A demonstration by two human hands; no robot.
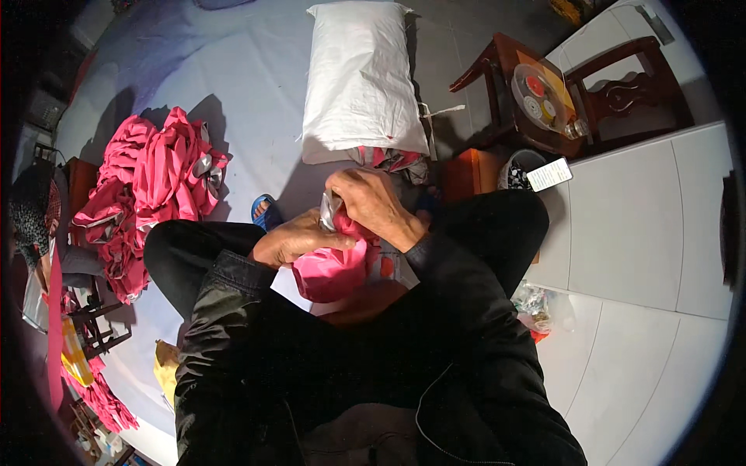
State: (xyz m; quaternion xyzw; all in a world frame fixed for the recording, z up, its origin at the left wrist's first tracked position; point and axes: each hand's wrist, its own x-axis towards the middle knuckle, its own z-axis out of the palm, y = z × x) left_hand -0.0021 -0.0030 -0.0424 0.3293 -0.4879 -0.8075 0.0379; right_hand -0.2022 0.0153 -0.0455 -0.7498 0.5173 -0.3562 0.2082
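Note:
Between my knees I hold a piece of pink cloth (334,272) with a silvery-grey strip (329,210) at its upper end. My left hand (299,237) is closed on the cloth from the left, its thumb lying across the pink part. Higher up and to the right, my right hand (375,206) pinches the cloth near the grey strip; its fingertips are partly hidden. The lower end of the pink cloth hangs over my lap. Just beyond my hands, a white woven sack (361,78) lies with pink and grey cloth (388,158) showing at its near end.
A heap of pink garments (167,175) lies on the floor sheet at left. To the right stand a wooden chair (633,97), a stool with a round clear tray (540,97), a bin (519,167) and a phone (549,175). Another person (47,225) sits far left.

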